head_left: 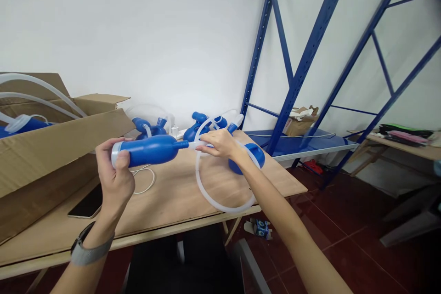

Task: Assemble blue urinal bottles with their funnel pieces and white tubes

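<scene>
My left hand (114,172) is wrapped round the wide end of a blue plastic bottle-shaped piece (153,150), near its translucent collar (115,153). The piece lies level above the table, its narrow nozzle (181,144) pointing right. At the nozzle's tip, my right hand (218,144) pinches the end of a whitish flexible tube (215,203). Tube and nozzle meet there; how far one sits over the other I cannot tell. The tube loops down over the table and back behind my right forearm, beside a rounded blue container (236,166).
A cardboard box (62,147) with tubes and blue parts stands left. More blue containers (195,132) sit along the wall. A phone (87,203) and white cable (152,179) lie on the wooden table (172,193). Blue metal shelving (296,73) rises on the right.
</scene>
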The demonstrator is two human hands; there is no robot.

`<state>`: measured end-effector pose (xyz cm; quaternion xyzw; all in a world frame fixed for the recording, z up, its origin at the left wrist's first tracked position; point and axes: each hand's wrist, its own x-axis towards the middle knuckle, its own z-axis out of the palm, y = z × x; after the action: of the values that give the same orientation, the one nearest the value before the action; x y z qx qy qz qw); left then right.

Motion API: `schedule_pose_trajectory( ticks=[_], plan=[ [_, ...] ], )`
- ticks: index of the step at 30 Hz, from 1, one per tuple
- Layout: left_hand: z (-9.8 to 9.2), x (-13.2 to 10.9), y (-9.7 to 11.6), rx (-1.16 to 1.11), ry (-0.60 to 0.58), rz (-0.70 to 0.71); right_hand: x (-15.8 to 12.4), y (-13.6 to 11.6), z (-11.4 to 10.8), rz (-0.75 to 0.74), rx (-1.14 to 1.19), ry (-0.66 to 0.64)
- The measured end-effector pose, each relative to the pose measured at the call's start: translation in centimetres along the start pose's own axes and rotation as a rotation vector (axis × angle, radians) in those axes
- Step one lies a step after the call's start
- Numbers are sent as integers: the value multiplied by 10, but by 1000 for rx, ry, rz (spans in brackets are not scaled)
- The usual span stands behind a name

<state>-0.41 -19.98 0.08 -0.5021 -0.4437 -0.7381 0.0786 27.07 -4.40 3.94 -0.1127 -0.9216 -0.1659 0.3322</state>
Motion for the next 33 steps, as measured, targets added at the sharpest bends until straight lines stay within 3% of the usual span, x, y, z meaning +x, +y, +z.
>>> schedule_pose_trajectory(
  ticks=[10, 17, 22, 26, 33],
  plan=[
    [9, -2, 7, 21, 13, 7, -2, -4, -3, 68, 3, -24],
    [1, 3, 7, 45, -189, -88, -4, -13, -10, 56, 50, -24],
    [-6, 11, 14, 286, -396, -187, -3, -14, -13, 85, 65, -32],
    [-5, 16, 25, 363, -426, -257, -2, -19, -21, 101, 146, -3],
    [0, 22, 35, 360, -404, -155, 0, -31, -46, 163, 187, -51]
  ],
)
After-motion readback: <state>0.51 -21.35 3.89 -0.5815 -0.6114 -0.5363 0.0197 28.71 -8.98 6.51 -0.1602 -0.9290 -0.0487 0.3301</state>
